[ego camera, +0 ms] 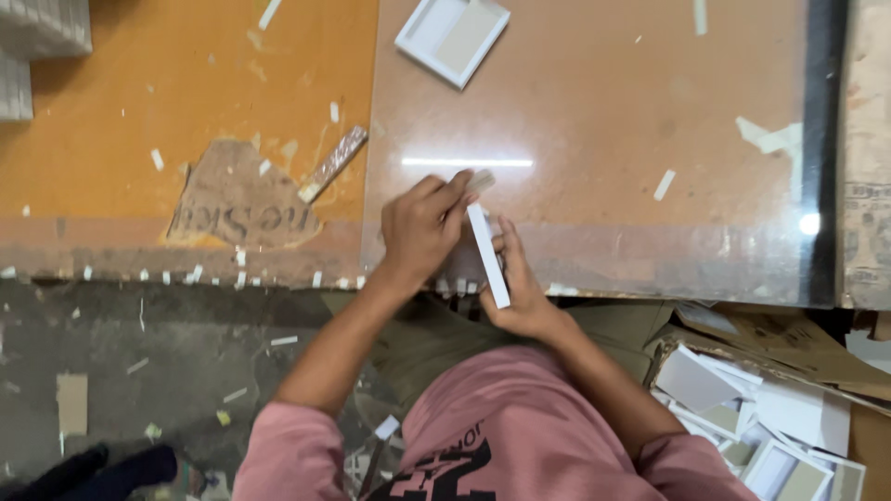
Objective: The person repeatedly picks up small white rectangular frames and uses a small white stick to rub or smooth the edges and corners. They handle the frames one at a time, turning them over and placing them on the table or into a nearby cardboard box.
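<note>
Together, we see both hands gripping a small white frame [486,252] on edge at the table's near rim: left hand [422,232] pinching its top, right hand [518,288] steadying below. Another frame [452,37] lies well beyond.

The left hand [419,225] and the right hand [522,289] meet at the near edge of the glass-covered table [603,111] and hold together a small white frame [487,252], seen from its edge and tilted. The left fingers [455,190] also pinch a small beige piece [481,179] at the top of it. A finished white frame [453,35] lies further on the glass, well apart. At the lower right, a cardboard box [780,362] holds many more white frames [770,427] (stacked without order). Paper scraps [664,184] are scattered around.
</note>
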